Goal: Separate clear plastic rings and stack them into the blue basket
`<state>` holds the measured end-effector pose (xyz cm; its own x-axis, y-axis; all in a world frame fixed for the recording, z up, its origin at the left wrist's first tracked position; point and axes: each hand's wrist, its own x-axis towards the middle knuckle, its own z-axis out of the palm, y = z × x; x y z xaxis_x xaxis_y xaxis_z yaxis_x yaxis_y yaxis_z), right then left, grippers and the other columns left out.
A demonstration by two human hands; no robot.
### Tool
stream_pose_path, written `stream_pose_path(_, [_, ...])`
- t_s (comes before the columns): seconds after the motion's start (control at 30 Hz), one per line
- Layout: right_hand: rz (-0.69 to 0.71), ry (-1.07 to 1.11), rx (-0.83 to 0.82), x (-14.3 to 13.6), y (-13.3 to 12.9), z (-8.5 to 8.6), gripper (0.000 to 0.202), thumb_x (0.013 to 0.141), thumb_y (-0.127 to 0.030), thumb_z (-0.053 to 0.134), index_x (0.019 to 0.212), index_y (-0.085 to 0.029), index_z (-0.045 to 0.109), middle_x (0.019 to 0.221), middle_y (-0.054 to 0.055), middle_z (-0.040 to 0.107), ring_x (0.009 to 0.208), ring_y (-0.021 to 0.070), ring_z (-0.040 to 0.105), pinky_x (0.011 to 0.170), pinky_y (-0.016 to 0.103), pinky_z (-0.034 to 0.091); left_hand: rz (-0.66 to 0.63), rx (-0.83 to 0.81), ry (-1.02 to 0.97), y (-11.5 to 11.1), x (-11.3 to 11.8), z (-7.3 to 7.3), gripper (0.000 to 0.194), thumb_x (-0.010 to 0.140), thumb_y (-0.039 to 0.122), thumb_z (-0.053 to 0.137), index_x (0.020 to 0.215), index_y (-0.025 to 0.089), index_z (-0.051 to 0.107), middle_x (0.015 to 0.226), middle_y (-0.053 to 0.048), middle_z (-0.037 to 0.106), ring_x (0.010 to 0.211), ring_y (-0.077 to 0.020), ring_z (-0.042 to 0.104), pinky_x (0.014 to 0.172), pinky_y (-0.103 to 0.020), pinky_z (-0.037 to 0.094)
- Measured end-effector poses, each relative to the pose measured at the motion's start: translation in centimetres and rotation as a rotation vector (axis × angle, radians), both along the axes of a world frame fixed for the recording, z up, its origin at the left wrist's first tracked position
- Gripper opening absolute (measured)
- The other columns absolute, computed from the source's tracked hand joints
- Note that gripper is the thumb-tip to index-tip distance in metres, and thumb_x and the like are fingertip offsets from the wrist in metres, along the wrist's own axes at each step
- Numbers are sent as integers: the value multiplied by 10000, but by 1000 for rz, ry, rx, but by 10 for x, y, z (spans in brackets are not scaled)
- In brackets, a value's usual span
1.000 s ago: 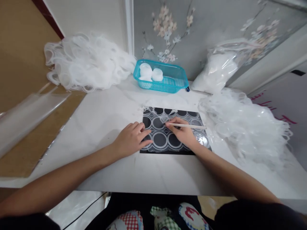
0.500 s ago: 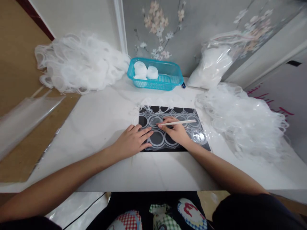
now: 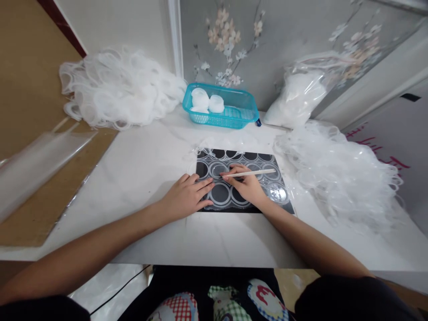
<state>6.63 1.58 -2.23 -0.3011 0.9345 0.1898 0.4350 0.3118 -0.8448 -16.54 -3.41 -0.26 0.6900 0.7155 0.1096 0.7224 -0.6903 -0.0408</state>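
Observation:
A clear plastic sheet with rows of frosted rings (image 3: 220, 193) lies over a black rectangular board (image 3: 202, 169). Flat on its left edge rests my left hand (image 3: 189, 195), fingers spread and pressing the sheet near a ring. My right hand (image 3: 246, 185) pinches a slim white pen-like tool (image 3: 254, 173), held slanted like a pencil. The tool's tip points at a ring in the middle row; the fingertips partly cover the tip, and its exact kind is unclear. A shiny clear round piece (image 3: 277, 193) sits at the sheet's right side.
A blue plastic basket (image 3: 230, 119) with several white round pieces stands behind the board. Heaps of white translucent ring scraps lie left (image 3: 120, 89) and right (image 3: 337, 174). A clear bag of white material (image 3: 297, 96) leans at the back wall. Plastic film (image 3: 43, 165) lies at left.
The camera view has shifted slightly, moving the background a little to the right. Both hands keep almost the same place on the sheet, the tool still near the same ring.

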Motion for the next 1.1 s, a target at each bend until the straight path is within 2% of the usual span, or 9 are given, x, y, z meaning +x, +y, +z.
stream_pose_path(0.33, [15,-37,6,-1,-1,3,134,857,-396,652,818,-281,708,932,32,763,1192,298,556,1053,540,388,7,-31,-24,0,0,1,498,974,506,446,1349,203,569,1384,-56,577,1128,-270,507,897,-373,369])
stream_pose_path(0.5, [144,-306,306,-6,-17,2,124,904,-264,566,848,-278,675,1080,38,740,1361,306,421,1168,605,182,14,-63,-30,1,0,1,496,959,515,474,1342,216,573,1390,-46,573,1112,-268,510,891,-369,360])
stream_pose_path(0.57, [275,-430,414,-7,-12,8,162,899,-192,533,858,-280,663,1103,26,729,1380,297,395,1191,609,76,21,-75,-24,0,0,2,517,946,529,492,1348,213,568,1392,-40,571,1109,-272,507,886,-370,353])
stream_pose_path(0.63, [261,-470,458,-3,5,16,185,876,-147,528,863,-280,656,1035,22,733,1336,295,435,1183,619,55,32,-85,-19,-1,-1,3,532,942,539,494,1354,210,563,1401,-30,563,1111,-273,499,889,-370,344])
stream_pose_path(0.77, [-375,-259,470,23,45,31,168,901,-254,510,798,-240,641,846,66,687,1106,310,549,1082,625,261,57,-101,-26,-1,-3,9,495,942,505,519,1340,215,573,1403,-26,561,1080,-249,500,871,-356,341])
stream_pose_path(0.8, [-450,-216,442,30,47,31,196,908,-308,510,776,-232,635,825,77,677,1053,312,560,1030,599,333,51,-102,-29,0,-2,12,486,935,502,534,1324,215,587,1388,-31,575,1066,-245,503,858,-352,344])
stream_pose_path(0.87, [-403,-183,353,41,40,25,237,898,-372,526,736,-230,626,808,84,675,985,306,572,943,537,413,32,-104,-38,4,3,17,469,919,518,552,1254,203,639,1319,-41,629,1038,-244,510,839,-351,349])
stream_pose_path(0.97, [-179,-113,182,45,15,9,249,874,-418,558,713,-237,618,783,56,675,872,265,605,843,444,473,8,-80,-63,11,21,22,461,918,536,539,1170,177,683,1232,-56,676,1029,-255,515,847,-359,350])
stream_pose_path(1.1, [-120,30,37,42,0,-5,279,842,-489,594,736,-233,624,802,37,667,864,234,633,814,386,500,-73,-20,-61,16,50,19,488,940,512,515,1275,173,617,1325,-75,619,1058,-266,515,842,-366,348])
